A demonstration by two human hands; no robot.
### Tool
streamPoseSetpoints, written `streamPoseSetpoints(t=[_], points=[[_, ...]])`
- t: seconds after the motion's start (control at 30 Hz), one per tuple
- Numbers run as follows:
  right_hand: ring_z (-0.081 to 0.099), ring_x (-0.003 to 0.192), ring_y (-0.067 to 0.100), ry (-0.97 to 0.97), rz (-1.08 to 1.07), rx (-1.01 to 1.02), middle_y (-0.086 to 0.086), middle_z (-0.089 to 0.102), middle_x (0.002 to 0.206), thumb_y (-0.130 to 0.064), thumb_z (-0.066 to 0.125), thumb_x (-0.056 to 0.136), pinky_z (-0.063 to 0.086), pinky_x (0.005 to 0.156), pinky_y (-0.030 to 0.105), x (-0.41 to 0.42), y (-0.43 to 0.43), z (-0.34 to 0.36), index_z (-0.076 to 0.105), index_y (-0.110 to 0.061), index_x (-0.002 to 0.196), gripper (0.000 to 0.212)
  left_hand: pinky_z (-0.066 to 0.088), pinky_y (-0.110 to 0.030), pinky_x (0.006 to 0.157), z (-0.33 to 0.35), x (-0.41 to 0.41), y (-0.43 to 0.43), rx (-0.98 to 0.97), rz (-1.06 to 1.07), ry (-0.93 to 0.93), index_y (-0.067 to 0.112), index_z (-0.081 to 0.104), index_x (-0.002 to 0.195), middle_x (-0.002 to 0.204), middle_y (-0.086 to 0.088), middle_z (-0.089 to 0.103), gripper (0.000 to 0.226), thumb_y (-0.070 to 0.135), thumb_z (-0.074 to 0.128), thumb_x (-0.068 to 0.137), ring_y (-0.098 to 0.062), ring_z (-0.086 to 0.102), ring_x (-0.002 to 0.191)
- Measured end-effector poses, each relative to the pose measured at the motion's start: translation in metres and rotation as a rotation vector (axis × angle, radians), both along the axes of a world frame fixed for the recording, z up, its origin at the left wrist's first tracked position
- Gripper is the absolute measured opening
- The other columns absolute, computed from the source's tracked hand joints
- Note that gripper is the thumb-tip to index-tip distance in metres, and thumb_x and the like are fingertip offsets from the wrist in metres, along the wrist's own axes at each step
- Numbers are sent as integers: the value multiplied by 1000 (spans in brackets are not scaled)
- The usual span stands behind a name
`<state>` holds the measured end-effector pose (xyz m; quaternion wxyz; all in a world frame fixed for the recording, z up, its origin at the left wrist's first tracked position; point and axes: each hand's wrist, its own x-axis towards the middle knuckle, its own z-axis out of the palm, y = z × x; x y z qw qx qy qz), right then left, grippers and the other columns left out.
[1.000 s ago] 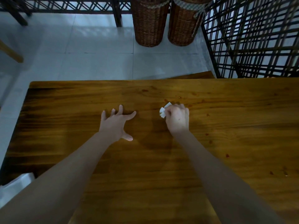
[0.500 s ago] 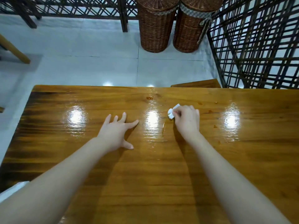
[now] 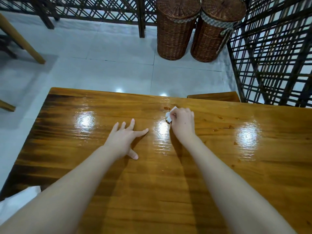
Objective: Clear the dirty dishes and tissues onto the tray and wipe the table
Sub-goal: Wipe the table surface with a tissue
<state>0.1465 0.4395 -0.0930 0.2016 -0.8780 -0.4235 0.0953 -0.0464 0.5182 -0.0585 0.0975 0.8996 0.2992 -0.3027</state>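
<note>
- Left hand (image 3: 125, 139): flat on the table (image 3: 152, 191), palm down, fingers straight and spread, thumb out to the side; holds nothing.
- Right hand (image 3: 183, 123): fingers curled, pinching a small crumpled white tissue (image 3: 169, 115) and pressing it to the tabletop near the far edge.
- Tissue: sticks out from the left side of the right fist; its lower edge looks stained brown.
- Table: glossy, varnished wood with a dark-streaked grain and bright reflections of lamps. Both forearms reach across it from the near edge.
- Stains: one reddish-brown smear (image 3: 167, 108) just beyond the tissue; more small spots (image 3: 230, 126) scattered to the right of the right hand.
- White item (image 3: 18, 198): at the near-left corner, partly behind the left forearm; cannot tell what it is.
- Basket, left (image 3: 175, 29): tall round wicker, on the floor beyond the table, woven lid on; contents hidden.
- Basket, right (image 3: 217, 31): same make, touching or just beside the first, lid on, checked cloth band with a bow below the lid; contents hidden.
- Lattice screen (image 3: 273, 53): dark wood, to the right of the baskets; a similar one (image 3: 101, 10) runs along the back.
- Floor (image 3: 101, 68): pale glossy tiles.
- Bench top (image 3: 213, 97): wooden, just beyond the table's far edge.
- Wooden leg (image 3: 22, 41): light-coloured, slanted, far left.
</note>
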Motion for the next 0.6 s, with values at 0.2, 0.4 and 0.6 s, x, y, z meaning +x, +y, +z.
streamPoseSetpoints(t=[0.2, 0.4, 0.6], points=[[54, 96, 28, 26, 2, 3, 8, 69, 94, -8, 49, 91, 38, 81, 35, 10, 62, -4, 72, -11, 90, 23, 3, -52, 117, -1, 1, 1, 4, 6, 14, 52, 0, 146, 160, -10, -9, 105, 56, 73, 71, -38, 5, 146], [51, 93, 26, 51, 36, -4, 5, 67, 92, -11, 50, 93, 33, 79, 34, 3, 14, -3, 72, -13, 91, 22, 2, -52, 117, 1, 0, 1, -15, 40, 5, 53, 2, 146, 161, -8, -8, 106, 53, 75, 70, -36, 5, 147], [53, 82, 26, 63, 25, 16, 4, 66, 80, -8, 59, 87, 35, 77, 35, -20, -53, -9, 70, -11, 81, 14, 2, -53, 116, 1, 0, -1, -30, 56, -6, 52, 2, 146, 160, -9, -8, 107, 50, 76, 69, -37, 4, 146]])
